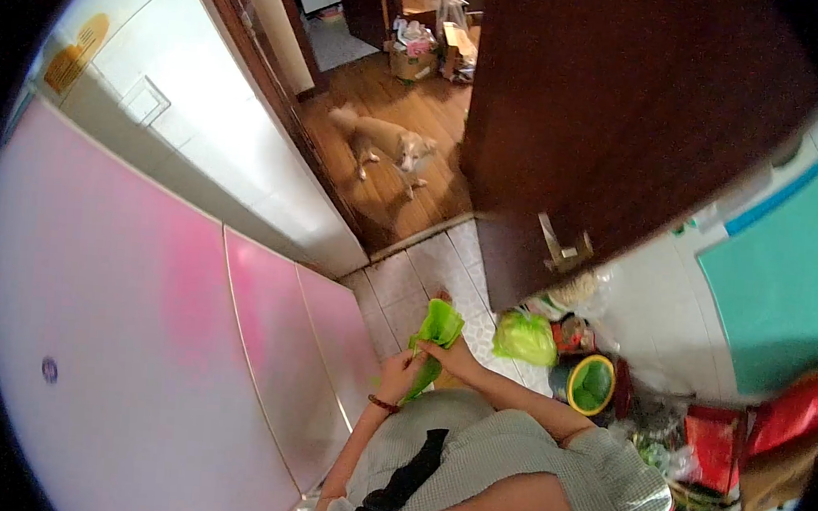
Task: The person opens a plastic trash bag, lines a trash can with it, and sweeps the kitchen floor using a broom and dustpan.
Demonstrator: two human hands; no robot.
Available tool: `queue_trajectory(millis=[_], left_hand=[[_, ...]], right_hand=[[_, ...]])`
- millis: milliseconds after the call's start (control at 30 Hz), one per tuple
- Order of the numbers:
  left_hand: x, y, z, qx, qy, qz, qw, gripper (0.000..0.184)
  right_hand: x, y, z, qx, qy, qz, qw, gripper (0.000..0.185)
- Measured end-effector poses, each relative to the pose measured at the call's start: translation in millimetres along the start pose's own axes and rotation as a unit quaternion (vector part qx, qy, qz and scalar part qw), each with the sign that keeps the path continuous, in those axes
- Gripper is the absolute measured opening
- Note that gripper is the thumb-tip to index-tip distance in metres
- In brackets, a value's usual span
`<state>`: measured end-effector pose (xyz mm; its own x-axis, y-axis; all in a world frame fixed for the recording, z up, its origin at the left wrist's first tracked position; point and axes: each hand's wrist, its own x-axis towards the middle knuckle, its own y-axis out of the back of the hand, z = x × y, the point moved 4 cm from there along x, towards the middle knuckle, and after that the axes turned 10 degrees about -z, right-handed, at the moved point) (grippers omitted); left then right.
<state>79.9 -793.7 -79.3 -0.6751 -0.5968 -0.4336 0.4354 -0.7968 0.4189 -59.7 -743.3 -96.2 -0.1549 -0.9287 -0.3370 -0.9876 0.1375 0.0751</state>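
A bright green plastic bag (438, 325) is held in front of my body, its top gathered up and the rest hanging down between my arms. My left hand (400, 371), with a reddish-brown bead bracelet at the wrist, is closed on the bag's left side. My right hand (448, 355) pinches the bag from the right, close to the other hand. Parts of the fingers are hidden by the bag's folds.
Left stands a pinkish fridge (134, 304). Ahead, a brown door (615, 109) is ajar, with a dog (388, 142) on the wooden floor beyond. On the right are a green-lined bin (592, 387), a yellow-green bag (526, 338) and red bags (716, 448).
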Motion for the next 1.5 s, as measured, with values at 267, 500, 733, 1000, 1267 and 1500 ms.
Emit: queue_trajectory(millis=[267, 500, 733, 1000, 1267, 1500], left_hand=[[184.6, 135.0, 21.5, -0.329, 0.001, 0.19, 0.925, 0.03], [322.5, 286.6, 64.0, -0.072, -0.034, 0.292, 0.953, 0.038], [505.9, 365.5, 94.5, -0.192, -0.1, 0.154, 0.964, 0.034], [695.8, 433.3, 214.3, -0.446, -0.047, -0.099, 0.888, 0.022], [777.2, 479.9, 277.3, -0.386, -0.085, -0.067, 0.916, 0.013], [855.6, 507.4, 304.5, -0.197, -0.146, 0.14, 0.959, 0.016]], right_hand=[[221.7, 93.0, -105.2, 0.075, 0.004, -0.103, 0.992, 0.039], [364.5, 213.6, -148.0, 0.243, 0.009, 0.097, 0.965, 0.038], [477.4, 317.6, -167.5, 0.134, 0.006, 0.292, 0.947, 0.041], [567.9, 295.2, -333.7, -0.363, 0.29, 0.358, 0.809, 0.031], [686.7, 312.4, -376.0, -0.304, 0.151, 0.265, 0.902, 0.026], [802.6, 361.6, -397.7, -0.447, 0.133, 0.26, 0.846, 0.019]])
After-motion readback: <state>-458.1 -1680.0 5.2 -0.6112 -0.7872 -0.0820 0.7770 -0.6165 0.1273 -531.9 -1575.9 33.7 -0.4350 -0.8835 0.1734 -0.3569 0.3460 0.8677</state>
